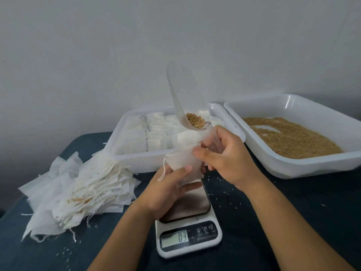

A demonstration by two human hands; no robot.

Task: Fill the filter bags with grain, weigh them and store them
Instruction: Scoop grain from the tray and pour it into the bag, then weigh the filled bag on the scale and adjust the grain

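at the bottom centre of the frame a kitchen scale point(188, 234) sits on the dark cloth-covered table point(273, 222), its display reading 03; its steel platform is partly hidden under the left hand. loose grains are scattered on the cloth to either side of the scale, and the bare cloth at lower right is the widest open stretch. at lower left lies a heap of empty filter bags point(78, 194) with trailing strings, its edge close to the scale's left side.

just above the platform, the left hand point(172, 188) grips a filter bag point(183, 163) from below, thumb pressed on its front, a drawstring hanging off the bag's left edge. the right hand point(222, 155) pinches the bag's upper right edge with thumb and fingers and also holds a translucent scoop point(183, 98), which stands tilted upward with a small pile of grain point(195, 119) in its lower end, right at the bag's mouth.

behind the hands, centre frame, a white tray point(136, 157) holds rows of filled bags point(154, 133). at right, touching that tray's rim, a second white tray point(304, 163) holds loose grain, with bare patches showing through.
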